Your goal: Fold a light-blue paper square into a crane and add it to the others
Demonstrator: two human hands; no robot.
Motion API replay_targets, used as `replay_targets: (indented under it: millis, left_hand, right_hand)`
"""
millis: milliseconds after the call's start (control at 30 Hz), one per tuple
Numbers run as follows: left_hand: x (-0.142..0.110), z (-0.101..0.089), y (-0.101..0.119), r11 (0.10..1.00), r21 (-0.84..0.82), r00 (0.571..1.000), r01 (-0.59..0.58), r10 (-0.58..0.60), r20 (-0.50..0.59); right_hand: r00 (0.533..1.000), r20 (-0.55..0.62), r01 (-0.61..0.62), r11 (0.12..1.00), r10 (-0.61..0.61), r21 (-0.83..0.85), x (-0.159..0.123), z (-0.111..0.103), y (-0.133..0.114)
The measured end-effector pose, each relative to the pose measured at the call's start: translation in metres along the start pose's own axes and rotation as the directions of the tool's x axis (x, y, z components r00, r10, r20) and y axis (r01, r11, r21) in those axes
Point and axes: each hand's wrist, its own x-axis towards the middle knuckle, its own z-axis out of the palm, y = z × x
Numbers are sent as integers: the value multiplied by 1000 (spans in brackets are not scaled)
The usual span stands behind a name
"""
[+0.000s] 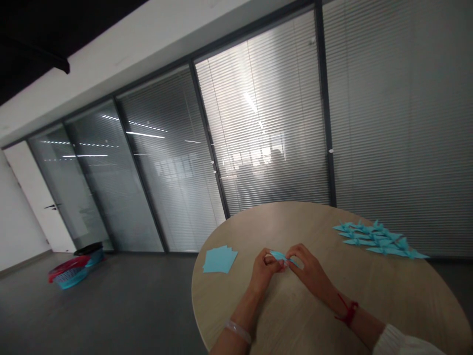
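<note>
Forearms (240, 318), left hand (263, 271), right hand (308, 268) pinching folded blue paper (283, 256), round table (295, 305)

round wood-look counter (295, 315) | 9 o'clock: loose stack of light-blue paper squares (219, 259) | 2 o'clock: cluster of folded blue origami cranes (380, 239) | floor (111, 305) | 9 o'clock, well apart: red and blue plastic baskets (76, 270)
</note>
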Motion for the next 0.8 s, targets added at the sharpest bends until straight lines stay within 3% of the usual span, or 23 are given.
replay_targets:
  millis: [400,600,800]
  left_hand:
    - [-1,-2,-2,991,-90,992,102,-107,-59]
    - [-2,-4,0,975,-177,990,134,-139,-13]
    - [-4,-4,1,977,-186,994,103,-97,40]
  right_hand:
    - [993,32,120,987,-118,-102,-1,-5,-7]
    - [987,19,160,969,-159,-189,-2,-6,-2]
    - [982,23,190,951,-190,-243,-2,-7,-2]
